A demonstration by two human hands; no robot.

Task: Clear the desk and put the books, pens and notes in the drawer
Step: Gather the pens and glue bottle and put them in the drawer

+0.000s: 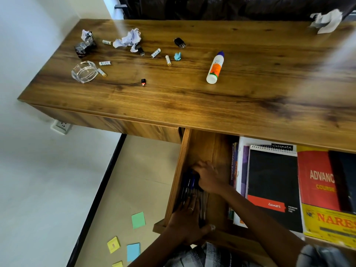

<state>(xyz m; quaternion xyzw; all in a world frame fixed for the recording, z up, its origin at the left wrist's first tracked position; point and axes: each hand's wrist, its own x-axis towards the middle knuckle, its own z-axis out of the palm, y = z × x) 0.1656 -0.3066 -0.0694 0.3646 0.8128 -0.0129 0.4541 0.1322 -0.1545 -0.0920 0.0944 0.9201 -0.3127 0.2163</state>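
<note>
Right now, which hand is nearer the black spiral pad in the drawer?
Right. The right hand is on the pens' far end, just left of the black spiral pad. The left hand presses the pens' near end, further left by the drawer wall.

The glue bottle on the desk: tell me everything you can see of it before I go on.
The glue bottle lies on its side on the wooden desk top, right of the scattered batteries and crumpled paper. It looks like white plastic with an orange and green label, a purple-blue cap pointing toward the far edge and its flat base toward the open drawer. The cap looks closed. Nothing touches it but the desk; neither hand is near it.
</note>
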